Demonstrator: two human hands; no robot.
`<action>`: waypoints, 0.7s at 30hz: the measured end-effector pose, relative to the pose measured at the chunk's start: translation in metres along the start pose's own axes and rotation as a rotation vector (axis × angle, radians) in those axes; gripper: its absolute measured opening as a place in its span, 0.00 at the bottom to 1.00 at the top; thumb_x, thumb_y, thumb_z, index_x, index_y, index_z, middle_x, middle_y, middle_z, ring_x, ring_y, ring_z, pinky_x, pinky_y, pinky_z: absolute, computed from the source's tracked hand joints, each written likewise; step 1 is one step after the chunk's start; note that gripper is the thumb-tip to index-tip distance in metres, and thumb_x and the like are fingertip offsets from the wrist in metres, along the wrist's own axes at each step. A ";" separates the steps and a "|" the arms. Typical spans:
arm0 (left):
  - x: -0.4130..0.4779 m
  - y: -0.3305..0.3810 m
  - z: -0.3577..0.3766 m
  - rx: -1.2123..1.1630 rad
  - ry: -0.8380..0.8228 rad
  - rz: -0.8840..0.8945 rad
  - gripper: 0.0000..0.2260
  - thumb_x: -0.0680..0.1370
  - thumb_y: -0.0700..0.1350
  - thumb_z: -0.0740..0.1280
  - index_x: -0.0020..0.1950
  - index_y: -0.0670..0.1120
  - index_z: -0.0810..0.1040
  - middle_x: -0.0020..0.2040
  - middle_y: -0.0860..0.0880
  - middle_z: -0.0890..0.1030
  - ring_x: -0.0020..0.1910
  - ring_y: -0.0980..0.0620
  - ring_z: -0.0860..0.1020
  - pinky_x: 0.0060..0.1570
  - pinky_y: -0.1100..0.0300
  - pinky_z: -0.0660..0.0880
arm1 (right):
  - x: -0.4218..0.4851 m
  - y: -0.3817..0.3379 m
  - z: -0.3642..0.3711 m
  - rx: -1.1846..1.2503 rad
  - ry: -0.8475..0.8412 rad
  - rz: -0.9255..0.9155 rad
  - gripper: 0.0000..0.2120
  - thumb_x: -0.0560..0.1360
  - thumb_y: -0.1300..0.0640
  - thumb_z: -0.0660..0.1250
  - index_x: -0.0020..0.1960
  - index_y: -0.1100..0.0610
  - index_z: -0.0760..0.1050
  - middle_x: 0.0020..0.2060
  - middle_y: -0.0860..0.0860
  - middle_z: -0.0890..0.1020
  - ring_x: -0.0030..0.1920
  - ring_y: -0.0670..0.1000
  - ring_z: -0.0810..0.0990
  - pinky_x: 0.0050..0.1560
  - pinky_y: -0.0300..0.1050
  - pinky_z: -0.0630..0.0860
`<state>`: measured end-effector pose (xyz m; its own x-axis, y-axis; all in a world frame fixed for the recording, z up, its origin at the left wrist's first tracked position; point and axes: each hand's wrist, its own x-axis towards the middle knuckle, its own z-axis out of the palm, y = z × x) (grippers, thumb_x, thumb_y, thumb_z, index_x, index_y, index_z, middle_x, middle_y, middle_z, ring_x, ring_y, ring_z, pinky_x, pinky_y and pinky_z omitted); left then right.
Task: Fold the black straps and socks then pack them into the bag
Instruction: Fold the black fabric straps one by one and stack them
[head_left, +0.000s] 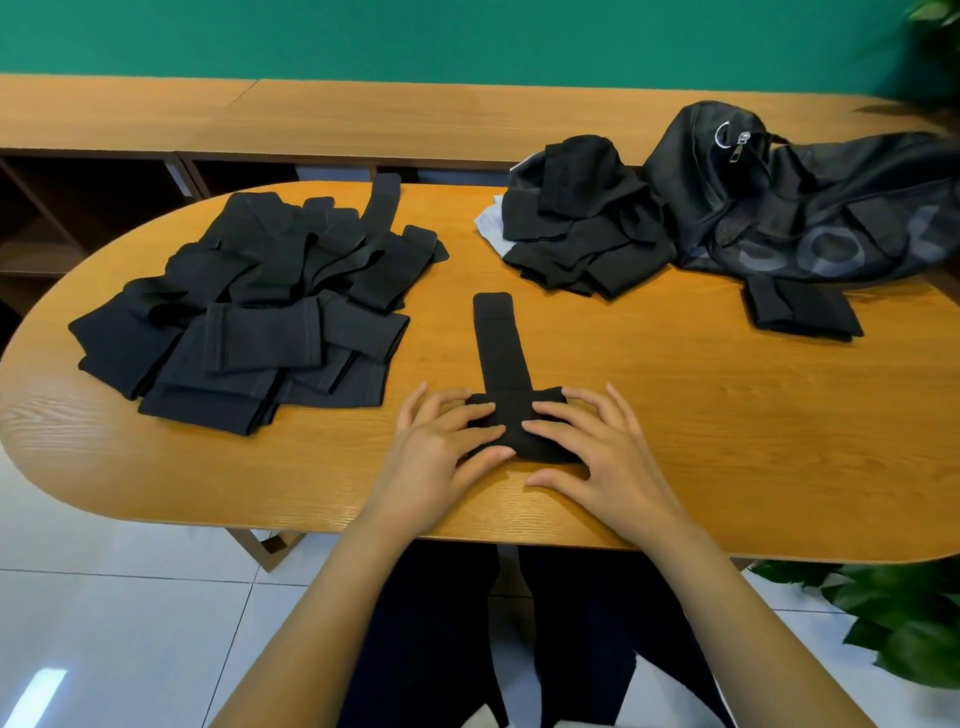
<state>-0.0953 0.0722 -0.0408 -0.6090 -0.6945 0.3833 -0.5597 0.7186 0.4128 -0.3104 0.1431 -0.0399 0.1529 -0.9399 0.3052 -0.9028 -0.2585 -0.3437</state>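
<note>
strap (501, 348) lies on the tabletop (701, 426), well left of the bag (810, 208) and nearer the person. its far end is flat and its near end is folded into a thick wad. left hand (441, 447) and right hand (602, 452) rest on that wad from either side, fingers (480, 413) nearly straight and spread, pressing down, thumbs at its near edge. a loose pile (249, 322) of black pieces sits far left of the bag. a folded stack (582, 228) touches the bag's left side, and one folded piece (800, 312) lies just in front of the bag.
</note>
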 end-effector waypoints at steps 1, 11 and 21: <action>-0.001 0.000 0.000 -0.014 0.010 0.003 0.22 0.78 0.63 0.56 0.58 0.52 0.83 0.62 0.55 0.80 0.68 0.53 0.69 0.74 0.48 0.50 | 0.000 0.000 0.000 -0.002 0.025 -0.013 0.25 0.74 0.33 0.58 0.66 0.43 0.74 0.68 0.41 0.73 0.73 0.47 0.62 0.76 0.57 0.48; -0.001 0.001 -0.002 -0.095 -0.014 0.004 0.25 0.72 0.68 0.63 0.60 0.53 0.82 0.66 0.57 0.76 0.71 0.57 0.65 0.74 0.50 0.49 | 0.001 0.003 0.000 0.135 0.048 0.034 0.16 0.76 0.38 0.58 0.54 0.42 0.80 0.64 0.37 0.74 0.72 0.44 0.63 0.76 0.55 0.50; 0.000 -0.002 -0.001 -0.096 -0.013 0.001 0.14 0.75 0.56 0.66 0.57 0.54 0.83 0.63 0.57 0.77 0.70 0.55 0.65 0.72 0.59 0.46 | 0.002 0.001 -0.002 0.262 0.052 0.079 0.15 0.74 0.36 0.61 0.55 0.41 0.79 0.62 0.36 0.76 0.71 0.43 0.63 0.75 0.58 0.52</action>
<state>-0.0933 0.0708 -0.0406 -0.6169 -0.6928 0.3734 -0.5032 0.7120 0.4897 -0.3119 0.1410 -0.0382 0.0593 -0.9485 0.3113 -0.7752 -0.2402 -0.5843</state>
